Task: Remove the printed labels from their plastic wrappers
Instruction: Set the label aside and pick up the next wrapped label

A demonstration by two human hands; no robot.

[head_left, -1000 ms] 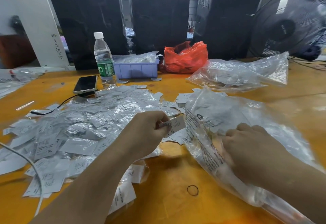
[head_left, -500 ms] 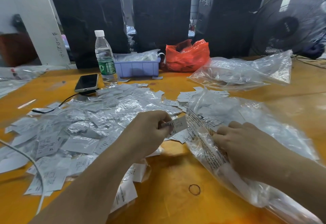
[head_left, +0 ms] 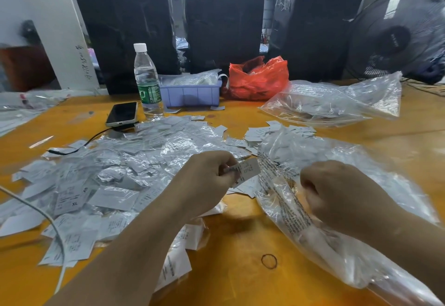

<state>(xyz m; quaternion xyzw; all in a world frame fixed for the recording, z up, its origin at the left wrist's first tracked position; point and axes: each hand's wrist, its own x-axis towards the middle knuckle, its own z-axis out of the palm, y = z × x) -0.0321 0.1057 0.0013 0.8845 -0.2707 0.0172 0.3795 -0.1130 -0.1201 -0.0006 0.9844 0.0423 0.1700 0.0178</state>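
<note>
The left hand is pinching a printed label; the right hand, at three o'clock, is lying curled inside the large plastic bag, its contents untellable; it should be pulling gently.

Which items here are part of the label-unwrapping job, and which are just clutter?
Job:
left hand pinching a white printed label
right hand at the big clear plastic bag
heap of wrapped white labels

Clutter:
clear water bottle
black phone
red plastic bag
black rubber band
lilac plastic tray
</note>
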